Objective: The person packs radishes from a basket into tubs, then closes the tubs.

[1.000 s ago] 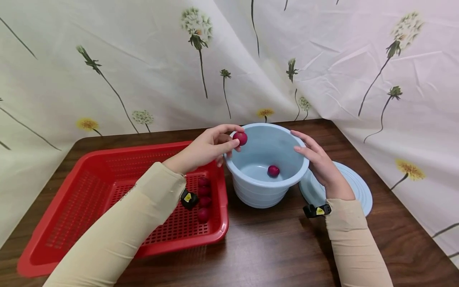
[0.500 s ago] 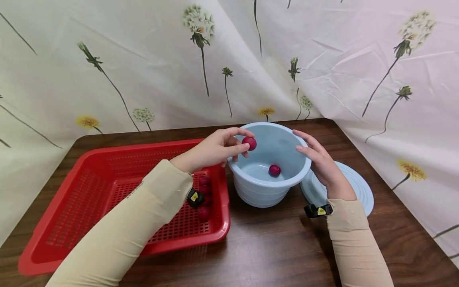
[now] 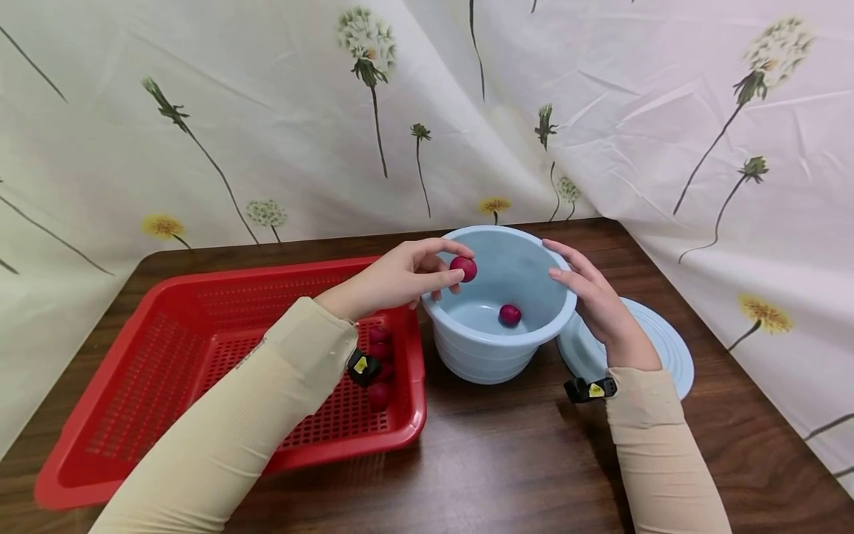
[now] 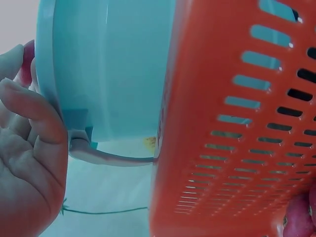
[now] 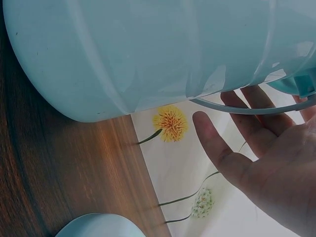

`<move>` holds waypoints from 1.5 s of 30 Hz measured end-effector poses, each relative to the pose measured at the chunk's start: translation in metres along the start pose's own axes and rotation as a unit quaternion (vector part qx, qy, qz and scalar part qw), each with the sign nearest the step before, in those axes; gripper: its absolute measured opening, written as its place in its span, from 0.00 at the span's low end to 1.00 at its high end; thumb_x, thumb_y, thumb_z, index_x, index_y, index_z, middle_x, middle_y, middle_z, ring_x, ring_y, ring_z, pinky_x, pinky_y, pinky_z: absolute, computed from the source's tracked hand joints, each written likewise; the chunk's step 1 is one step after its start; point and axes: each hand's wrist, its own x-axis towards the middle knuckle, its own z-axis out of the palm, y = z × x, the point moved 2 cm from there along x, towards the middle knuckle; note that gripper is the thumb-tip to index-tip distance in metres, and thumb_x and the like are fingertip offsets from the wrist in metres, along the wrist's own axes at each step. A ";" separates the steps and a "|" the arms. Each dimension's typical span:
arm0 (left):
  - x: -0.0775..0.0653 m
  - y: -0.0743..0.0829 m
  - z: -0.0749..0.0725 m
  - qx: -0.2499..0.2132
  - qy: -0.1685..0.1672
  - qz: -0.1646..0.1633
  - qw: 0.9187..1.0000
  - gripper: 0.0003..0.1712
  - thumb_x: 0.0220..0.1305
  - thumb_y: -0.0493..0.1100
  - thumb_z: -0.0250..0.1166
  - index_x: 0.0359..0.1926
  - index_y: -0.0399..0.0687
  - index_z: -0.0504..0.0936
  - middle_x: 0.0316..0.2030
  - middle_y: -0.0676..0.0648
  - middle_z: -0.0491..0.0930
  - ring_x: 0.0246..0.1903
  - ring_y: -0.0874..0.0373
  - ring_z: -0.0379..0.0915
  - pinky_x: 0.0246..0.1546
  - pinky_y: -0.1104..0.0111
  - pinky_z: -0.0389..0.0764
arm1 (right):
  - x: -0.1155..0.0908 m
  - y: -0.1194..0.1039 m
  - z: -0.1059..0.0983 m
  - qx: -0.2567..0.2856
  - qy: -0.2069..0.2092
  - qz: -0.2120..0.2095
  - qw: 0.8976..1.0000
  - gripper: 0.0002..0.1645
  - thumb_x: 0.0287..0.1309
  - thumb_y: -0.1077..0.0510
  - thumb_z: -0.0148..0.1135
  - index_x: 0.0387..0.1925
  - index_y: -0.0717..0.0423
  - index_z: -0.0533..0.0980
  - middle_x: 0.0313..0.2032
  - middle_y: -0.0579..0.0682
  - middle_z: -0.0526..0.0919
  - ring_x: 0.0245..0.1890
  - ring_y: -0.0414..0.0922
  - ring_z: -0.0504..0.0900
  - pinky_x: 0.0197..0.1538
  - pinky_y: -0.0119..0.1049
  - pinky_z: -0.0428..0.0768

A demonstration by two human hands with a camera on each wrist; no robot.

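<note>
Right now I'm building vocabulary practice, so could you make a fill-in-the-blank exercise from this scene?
1. The basket beside the blue bucket is ____ in colour.
2. The left hand holds ____ round item.
3. Another round item lies ____ the bucket.
4. In the head view, the lid lies to the bucket's ____.

Missing words: red; one; inside; right.

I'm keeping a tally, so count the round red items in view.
6 visible: one red item in the left hand, another red item in the blue bucket, four red items in the red basket. The left sleeve may hide more.
</note>
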 end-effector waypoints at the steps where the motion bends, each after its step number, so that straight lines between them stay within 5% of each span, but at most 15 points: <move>1: 0.000 0.000 0.000 -0.001 0.000 -0.001 1.000 0.21 0.69 0.46 0.63 0.62 0.56 0.75 0.39 0.44 0.83 0.30 0.52 0.73 0.23 0.66 0.74 | 0.000 0.000 0.000 0.001 -0.001 -0.001 1.000 0.32 0.72 0.52 0.48 0.74 0.48 0.57 0.66 0.50 0.63 0.59 0.42 0.70 0.55 0.30 0.75; 21: -0.005 -0.002 -0.003 -0.037 -0.001 -0.007 0.999 0.22 0.69 0.50 0.63 0.63 0.61 0.76 0.43 0.45 0.82 0.35 0.50 0.75 0.27 0.66 0.77 | -0.002 -0.002 0.001 0.005 -0.001 0.002 1.000 0.31 0.72 0.52 0.47 0.74 0.47 0.57 0.68 0.49 0.60 0.60 0.41 0.68 0.55 0.29 0.73; 28: -0.014 -0.002 -0.009 -0.064 0.037 -0.014 0.997 0.21 0.70 0.53 0.61 0.61 0.56 0.76 0.46 0.42 0.82 0.32 0.50 0.75 0.27 0.68 0.76 | -0.004 -0.003 0.001 0.004 0.000 0.001 1.000 0.31 0.73 0.52 0.47 0.74 0.47 0.57 0.68 0.49 0.60 0.60 0.41 0.68 0.55 0.30 0.73; 34: -0.022 -0.017 -0.023 -0.045 0.071 -0.042 0.996 0.21 0.70 0.55 0.61 0.58 0.51 0.76 0.44 0.41 0.83 0.34 0.50 0.76 0.27 0.69 0.75 | -0.004 -0.003 0.000 0.010 0.000 0.000 1.000 0.31 0.72 0.52 0.47 0.74 0.46 0.57 0.66 0.48 0.62 0.59 0.40 0.69 0.53 0.28 0.75; 45: -0.038 -0.056 -0.036 -0.002 0.072 -0.080 0.994 0.22 0.71 0.55 0.60 0.62 0.58 0.73 0.45 0.42 0.81 0.34 0.51 0.75 0.27 0.67 0.77 | -0.004 -0.002 0.002 0.011 -0.005 -0.003 1.000 0.31 0.73 0.52 0.47 0.74 0.47 0.57 0.67 0.49 0.61 0.60 0.41 0.68 0.53 0.28 0.75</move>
